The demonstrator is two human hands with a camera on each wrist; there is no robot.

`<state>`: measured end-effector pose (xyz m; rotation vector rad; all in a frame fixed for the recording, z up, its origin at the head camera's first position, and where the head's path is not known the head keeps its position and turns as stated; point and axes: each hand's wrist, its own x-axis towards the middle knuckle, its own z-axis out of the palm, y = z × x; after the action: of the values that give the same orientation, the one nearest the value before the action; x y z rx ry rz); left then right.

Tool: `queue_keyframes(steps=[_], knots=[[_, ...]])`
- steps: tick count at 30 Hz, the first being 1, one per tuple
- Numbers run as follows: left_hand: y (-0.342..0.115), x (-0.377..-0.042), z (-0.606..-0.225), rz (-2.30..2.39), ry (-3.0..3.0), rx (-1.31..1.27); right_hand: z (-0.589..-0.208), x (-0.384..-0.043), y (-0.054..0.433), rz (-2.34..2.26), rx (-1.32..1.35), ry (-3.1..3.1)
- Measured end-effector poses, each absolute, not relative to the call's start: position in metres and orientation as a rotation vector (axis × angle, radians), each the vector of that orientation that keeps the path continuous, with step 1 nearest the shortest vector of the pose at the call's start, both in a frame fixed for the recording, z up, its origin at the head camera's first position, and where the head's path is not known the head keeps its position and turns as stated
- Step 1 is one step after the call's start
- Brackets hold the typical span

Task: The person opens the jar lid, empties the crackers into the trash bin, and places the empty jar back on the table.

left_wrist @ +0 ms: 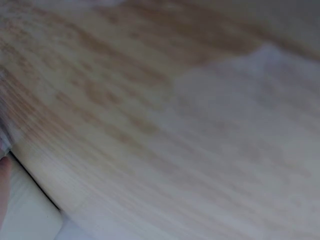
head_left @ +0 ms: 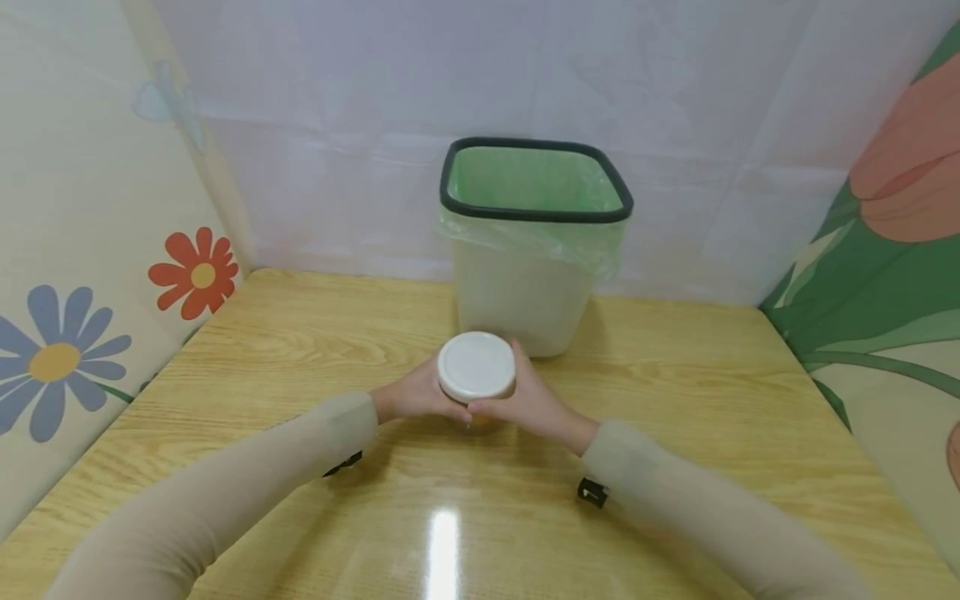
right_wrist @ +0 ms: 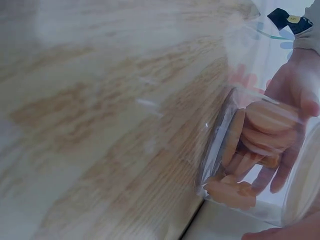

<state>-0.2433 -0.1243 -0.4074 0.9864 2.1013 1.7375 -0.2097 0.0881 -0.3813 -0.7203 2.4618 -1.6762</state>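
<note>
A clear jar (right_wrist: 270, 210) with a round white lid (head_left: 477, 365) is between my two hands, just in front of the bin. Through its wall, in the right wrist view, show several round tan pieces (right_wrist: 270, 117) that look like biscuits. My left hand (head_left: 420, 392) grips the jar from the left, its fingers spread around the side. From the right, my right hand (head_left: 536, 400) holds it too, and the thumbs come close together at the near side. The jar's base is at or very near the tabletop; whether it touches, I cannot tell.
A pale waste bin (head_left: 525, 292) with a dark rim and a green-tinted liner bag (head_left: 480, 229) stands behind the jar. All this is on a wood-grain table (head_left: 360, 333). A whitish sheet (head_left: 337, 167) hangs at the back, with flower-printed panels (head_left: 112, 200) at the sides.
</note>
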Motion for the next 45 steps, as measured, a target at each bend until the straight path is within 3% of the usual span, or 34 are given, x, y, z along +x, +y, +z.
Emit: queue_keyframes(steps=[45], knots=[[-0.124,-0.244,-0.405,1.727,2.156,1.025,-0.382,-0.235,0.099,-1.598,-0.974,2.35]])
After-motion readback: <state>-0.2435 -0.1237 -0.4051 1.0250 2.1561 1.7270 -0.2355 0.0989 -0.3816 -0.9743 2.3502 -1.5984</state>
